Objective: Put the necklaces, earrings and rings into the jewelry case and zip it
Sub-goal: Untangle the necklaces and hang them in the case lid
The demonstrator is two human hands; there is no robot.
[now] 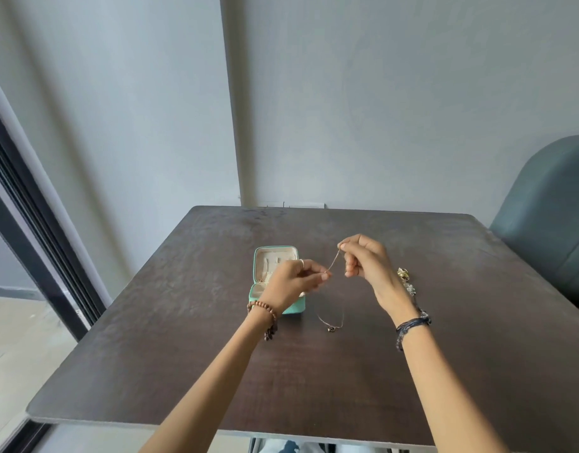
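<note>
Two bare hands raised above the dark brown wooden surface (347, 371), both pinching one thin silvery chain necklace (333, 261) stretched taut between them. Left hand (293, 284): thumb and forefinger pressed together on the lower end of the chain, other fingers loosely curled, a ring on one finger, a brown beaded bracelet at the wrist. Right hand (368, 259): thumb and forefinger nipping the upper end, remaining fingers folded in, dark cord bands at the wrist.

Under and just behind the left hand, one small turquoise zip-around jewelry case (275, 266), open, lid upright, pale cream lining showing; contents too small to tell. Between the two wrists, lying on the surface, a second fine chain necklace with a small dark round pendant (330, 322). Just right of the right hand, a small cluster of gold and silvery jewellery pieces (406, 281), number impossible to make out.
</note>
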